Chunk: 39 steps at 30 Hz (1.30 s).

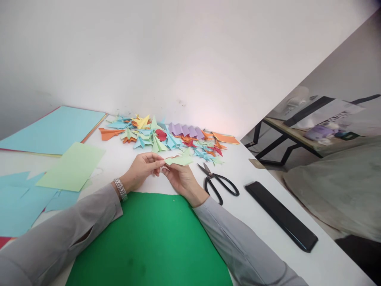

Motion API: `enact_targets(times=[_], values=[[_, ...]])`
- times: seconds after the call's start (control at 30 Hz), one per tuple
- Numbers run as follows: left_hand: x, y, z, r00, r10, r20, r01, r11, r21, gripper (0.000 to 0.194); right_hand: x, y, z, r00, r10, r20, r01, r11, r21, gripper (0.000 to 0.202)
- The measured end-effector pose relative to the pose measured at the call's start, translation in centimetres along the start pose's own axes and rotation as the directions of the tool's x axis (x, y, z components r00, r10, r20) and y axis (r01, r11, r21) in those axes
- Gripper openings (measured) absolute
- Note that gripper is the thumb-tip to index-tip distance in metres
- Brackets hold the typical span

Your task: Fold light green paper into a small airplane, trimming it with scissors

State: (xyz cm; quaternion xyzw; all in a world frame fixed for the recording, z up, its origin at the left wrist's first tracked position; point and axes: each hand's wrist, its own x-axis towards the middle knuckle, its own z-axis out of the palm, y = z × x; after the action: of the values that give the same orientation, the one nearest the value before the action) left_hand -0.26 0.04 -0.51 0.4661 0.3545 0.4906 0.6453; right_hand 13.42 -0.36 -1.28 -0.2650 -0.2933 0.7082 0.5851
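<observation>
Between my two hands is a small folded piece of light green paper [181, 160], held above the table near the far edge of a green sheet [154, 238]. My left hand [145, 169], with a silver watch at the wrist, pinches the paper's left end. My right hand [181, 178] is closed on it from below, its fingers partly hidden by the paper. Just beyond my hands lies a pile of folded paper pieces [172, 140] in many colours. To the right of my right hand rest scissors [216, 178] with black handles, their blades slightly apart.
Large blue sheets [56, 127] are stacked at the back left. A light green sheet [71, 167] overlaps cut blue paper [18, 202]. A long black case [281, 214] lies near the table's right edge. A white wall [166, 59] rises behind; another table [294, 137] stands at right.
</observation>
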Motion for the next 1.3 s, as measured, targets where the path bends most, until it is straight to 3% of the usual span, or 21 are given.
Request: enact_targets(times=[0.3, 0.47, 0.63, 0.83, 1.07, 1.3], values=[[-0.05, 0.02, 0.14, 0.999, -0.039, 0.017, 0.039, 0.998, 0.039, 0.025, 0.28, 0.00, -0.45, 1.000, -0.011, 0.022, 0.011, 0.999, -0.038, 0.019], [-0.14, 0.09, 0.22, 1.000, -0.023, 0.018, 0.022, 0.998, 0.053, 0.027, 0.15, 0.09, -0.26, 0.995, 0.009, 0.095, -0.001, 0.996, -0.086, 0.024], [-0.29, 0.14, 0.41, 0.999, -0.008, 0.038, 0.004, 0.995, 0.101, 0.029, -0.18, 0.58, 0.32, 0.995, -0.088, 0.041, 0.094, 0.982, -0.165, 0.021], [-0.25, 0.16, 0.52, 0.999, -0.034, 0.029, 0.031, 0.994, 0.106, 0.028, 0.02, 0.76, 0.15, 0.992, -0.111, -0.060, 0.099, 0.978, -0.181, 0.025], [-0.36, -0.04, 0.32, 0.991, -0.064, 0.116, 0.036, 0.973, 0.228, 0.027, 0.08, 0.64, -0.19, 0.992, -0.096, -0.080, 0.079, 0.978, -0.193, 0.029], [-0.48, 0.09, 0.40, 0.989, -0.065, 0.132, 0.036, 0.977, 0.210, 0.031, 0.07, 0.52, -0.09, 0.997, -0.072, -0.012, 0.069, 0.982, -0.174, 0.030]])
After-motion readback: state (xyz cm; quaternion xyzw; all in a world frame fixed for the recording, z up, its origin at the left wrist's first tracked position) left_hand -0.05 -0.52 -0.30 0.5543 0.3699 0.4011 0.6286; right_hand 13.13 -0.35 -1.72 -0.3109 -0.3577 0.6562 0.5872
